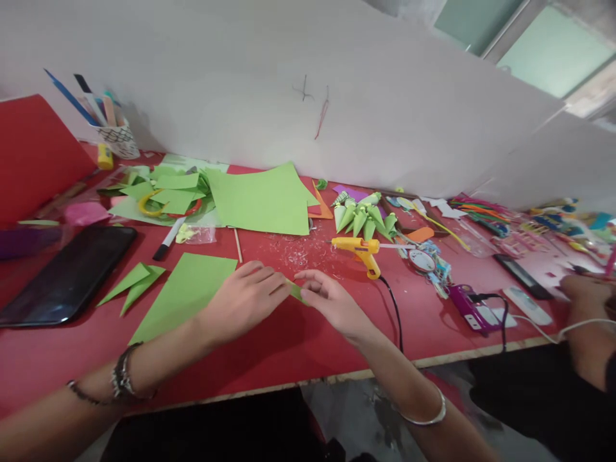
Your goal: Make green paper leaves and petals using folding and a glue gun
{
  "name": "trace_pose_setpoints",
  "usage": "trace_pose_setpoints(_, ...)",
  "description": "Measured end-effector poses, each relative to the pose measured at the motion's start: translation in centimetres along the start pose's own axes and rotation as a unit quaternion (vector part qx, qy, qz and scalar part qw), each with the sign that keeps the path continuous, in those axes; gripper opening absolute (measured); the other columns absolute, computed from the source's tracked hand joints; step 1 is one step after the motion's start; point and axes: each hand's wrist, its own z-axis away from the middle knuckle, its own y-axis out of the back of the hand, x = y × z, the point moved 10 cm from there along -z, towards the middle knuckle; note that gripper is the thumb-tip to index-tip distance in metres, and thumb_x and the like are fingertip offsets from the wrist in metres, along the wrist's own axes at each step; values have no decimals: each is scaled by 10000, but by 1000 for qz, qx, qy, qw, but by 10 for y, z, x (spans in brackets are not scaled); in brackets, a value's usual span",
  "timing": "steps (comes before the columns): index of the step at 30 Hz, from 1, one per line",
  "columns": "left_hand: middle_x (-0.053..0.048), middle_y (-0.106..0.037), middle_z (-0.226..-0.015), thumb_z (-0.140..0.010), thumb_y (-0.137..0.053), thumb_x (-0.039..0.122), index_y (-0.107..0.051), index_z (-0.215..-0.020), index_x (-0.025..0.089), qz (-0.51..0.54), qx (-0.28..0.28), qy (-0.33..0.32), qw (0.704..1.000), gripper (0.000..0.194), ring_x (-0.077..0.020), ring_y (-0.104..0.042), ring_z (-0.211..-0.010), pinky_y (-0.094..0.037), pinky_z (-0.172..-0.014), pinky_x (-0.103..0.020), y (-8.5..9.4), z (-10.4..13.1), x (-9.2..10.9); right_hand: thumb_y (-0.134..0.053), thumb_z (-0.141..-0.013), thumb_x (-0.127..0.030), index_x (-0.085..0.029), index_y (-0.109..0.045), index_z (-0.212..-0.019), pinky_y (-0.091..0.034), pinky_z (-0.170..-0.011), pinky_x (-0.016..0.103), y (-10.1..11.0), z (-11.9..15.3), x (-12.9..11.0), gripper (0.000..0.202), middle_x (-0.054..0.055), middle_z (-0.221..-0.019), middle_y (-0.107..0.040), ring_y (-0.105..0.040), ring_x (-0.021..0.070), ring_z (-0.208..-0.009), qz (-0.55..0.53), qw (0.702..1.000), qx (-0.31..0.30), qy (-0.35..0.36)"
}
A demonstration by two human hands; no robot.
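Observation:
Between my two hands is a small piece of green paper (297, 292), mostly covered by the fingers. My left hand (253, 294) is closed on its left end, palm down. On the other end, my right hand (328, 301) pinches the paper between thumb and fingers. A flat green sheet (185, 289) lies partly under my left forearm. Left of that sheet rest folded pointed green pieces (131, 287). A yellow glue gun (359, 250) lies on its side beyond my right hand, with a glue stick in its back.
The red table (269, 350) also bears a black phone (72, 273), a marker (169, 239), a pile of green paper (262, 199) and several green cones (363, 215). A purple power strip (474, 309) stands at right, near another person's hand (584, 289).

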Motion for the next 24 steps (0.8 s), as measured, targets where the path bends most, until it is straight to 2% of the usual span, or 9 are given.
trace_pose_setpoints(2, -22, -599, -735, -852, -363, 162, -568, -790, 170, 4, 13, 31, 999, 215, -145, -541, -674, -371, -677, -302, 3, -1, -7, -384, -864, -319, -177, -480, -1034, -406, -680, 257, 9, 3, -25, 242, 29, -815, -552, -518, 125, -744, 119, 988, 45, 85)
trace_pose_setpoints(3, -11, -585, -697, -841, -376, 169, -559, -750, 171, 12, 17, 48, 999, 205, -136, -532, -641, -367, -663, -298, 4, -2, -11, -383, -867, -332, -175, -509, -996, -391, -698, 264, 10, 6, -38, 239, 39, -837, -558, -514, 134, -771, 189, 971, 57, 132)
trace_pose_setpoints(5, 9, -554, -632, -819, -389, 171, -529, -675, 172, 29, 25, 71, 997, 200, -120, -510, -587, -356, -641, -289, 6, -2, -16, -378, -876, -335, -168, -560, -871, -355, -700, 268, 2, 10, -56, 247, 42, -807, -569, -504, 139, -763, 307, 929, 48, 200)
trace_pose_setpoints(7, 21, -544, -610, -801, -394, 157, -506, -655, 174, 33, 29, 73, 996, 186, -112, -499, -569, -350, -629, -283, 8, -3, -16, -350, -892, -307, -163, -569, -774, -327, -657, 256, -6, 10, -62, 287, 28, -716, -571, -493, 125, -681, 358, 906, 23, 223)
trace_pose_setpoints(9, 29, -541, -591, -794, -395, 143, -498, -659, 175, 19, 45, 59, 997, 173, -108, -493, -548, -344, -605, -275, 14, -5, -12, -333, -899, -283, -162, -561, -746, -309, -614, 239, -7, 7, -62, 300, 13, -652, -561, -470, 111, -610, 354, 911, 16, 210)
trace_pose_setpoints(13, 44, -495, -501, -791, -397, 142, -458, -599, 175, -30, 95, 22, 995, 205, -94, -442, -460, -315, -526, -255, 27, -4, -4, -348, -893, -297, -172, -519, -695, -283, -552, 206, -7, 2, -63, 290, -22, -574, -486, -422, 90, -549, 290, 941, -1, 176)
trace_pose_setpoints(17, 54, -445, -445, -780, -400, 123, -428, -558, 178, -60, 107, -8, 992, 231, -83, -377, -410, -263, -464, -241, 34, 2, -3, -360, -887, -307, -170, -483, -661, -278, -518, 188, -8, 2, -63, 291, -44, -541, -430, -400, 68, -509, 194, 969, -43, 150)
trace_pose_setpoints(20, 54, -432, -442, -774, -405, 108, -429, -556, 182, -72, 89, -6, 993, 231, -85, -357, -409, -241, -455, -244, 33, 12, -15, -372, -880, -297, -167, -488, -669, -290, -525, 187, 0, 2, -59, 274, -46, -538, -438, -402, 63, -505, 156, 978, -46, 131)
trace_pose_setpoints(24, 51, -458, -469, -772, -424, 134, -468, -582, 197, -98, 47, 18, 994, 205, -96, -377, -434, -256, -475, -255, 21, 36, -46, -387, -871, -281, -164, -487, -647, -278, -514, 188, 14, 3, -50, 272, -45, -550, -441, -399, 60, -510, 159, 980, -33, 116)
